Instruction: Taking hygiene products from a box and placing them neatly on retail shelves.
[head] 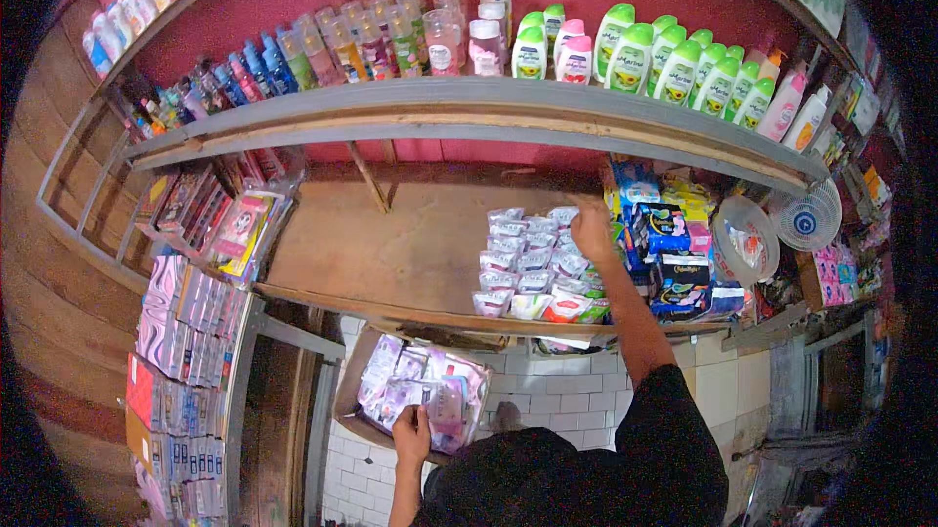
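My left hand [412, 433] pinches the near edge of a purple pouch [419, 394] over a cardboard carton [349, 410]. More purple and clear packs lie in the carton. My right hand [592, 230] reaches to the back of several rows of small standing pouches [535, 259] on the wooden shelf [381, 241]. Its fingers are closed at a white-and-purple pouch [563, 216] in the last row; the fingertips are partly hidden. Most pouches are white and purple, while a red-and-white pouch [566, 305] and green ones stand at the front right.
Dark packs of sanitary pads [681, 281] stand close right of my right arm. A clear plastic tub [746, 240] and a fan [806, 216] are farther right. Overhead runs a shelf edge [469, 109] bearing bottles [630, 58]. Stacked boxes [190, 351] line the left.
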